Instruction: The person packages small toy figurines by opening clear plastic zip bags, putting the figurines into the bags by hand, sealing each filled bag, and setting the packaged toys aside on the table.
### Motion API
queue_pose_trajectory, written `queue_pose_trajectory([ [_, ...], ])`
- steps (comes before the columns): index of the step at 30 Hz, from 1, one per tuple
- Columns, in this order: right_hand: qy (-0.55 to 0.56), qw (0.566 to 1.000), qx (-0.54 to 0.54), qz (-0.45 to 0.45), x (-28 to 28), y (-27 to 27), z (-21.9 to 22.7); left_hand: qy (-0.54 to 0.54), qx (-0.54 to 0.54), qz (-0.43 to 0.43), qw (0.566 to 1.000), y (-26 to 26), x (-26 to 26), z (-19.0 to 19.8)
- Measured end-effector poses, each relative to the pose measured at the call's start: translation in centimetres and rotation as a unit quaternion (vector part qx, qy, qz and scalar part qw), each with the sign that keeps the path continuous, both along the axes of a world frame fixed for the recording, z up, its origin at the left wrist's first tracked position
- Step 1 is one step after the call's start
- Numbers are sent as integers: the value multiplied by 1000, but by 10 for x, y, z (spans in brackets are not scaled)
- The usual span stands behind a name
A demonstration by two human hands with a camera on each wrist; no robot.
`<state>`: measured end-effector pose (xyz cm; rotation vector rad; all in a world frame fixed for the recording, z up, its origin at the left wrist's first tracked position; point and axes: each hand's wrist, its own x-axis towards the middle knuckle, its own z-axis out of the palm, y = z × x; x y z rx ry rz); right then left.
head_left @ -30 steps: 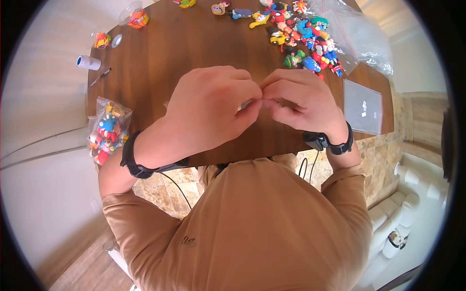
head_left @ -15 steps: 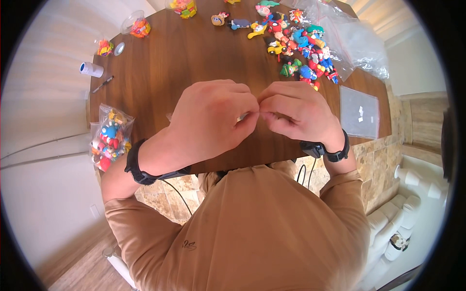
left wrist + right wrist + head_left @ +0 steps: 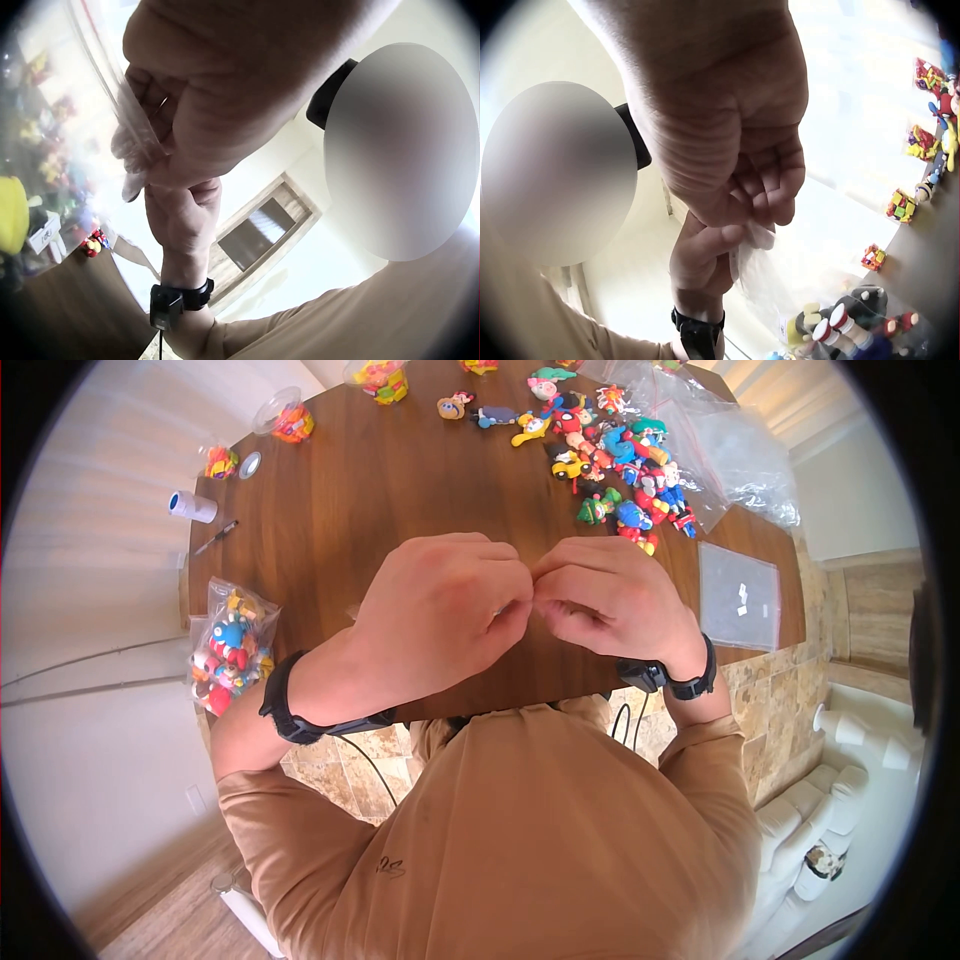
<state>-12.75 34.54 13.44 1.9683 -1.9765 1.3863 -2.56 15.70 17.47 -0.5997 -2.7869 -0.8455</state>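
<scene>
Mostly transparent bag (image 3: 763, 279), pinched in hands (image 3: 445, 620), bright toy figures (image 3: 844, 328) inside.

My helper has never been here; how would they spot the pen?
On the wooden table, go to the left edge in the head view. The pen lies between the white tub and the filled toy bag. Unlike both, it is thin and straight, partly black.

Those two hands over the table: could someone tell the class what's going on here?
A person's left hand and right hand meet above the table, pinching the top edge of a clear plastic bag with toy figures inside. More figures lie loose in a heap on the table, and another filled bag sits by its left edge.
</scene>
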Motion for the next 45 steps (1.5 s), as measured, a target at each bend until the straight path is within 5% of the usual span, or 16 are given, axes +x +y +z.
queue_pose_trajectory([
  [19,-65,997,-6,-40,4,-1,-4,11,-12,28,999,-6,4,1],
  [45,19,999,-12,-24,7,3,-1,70,-43,14,997,4,7,-6],
])
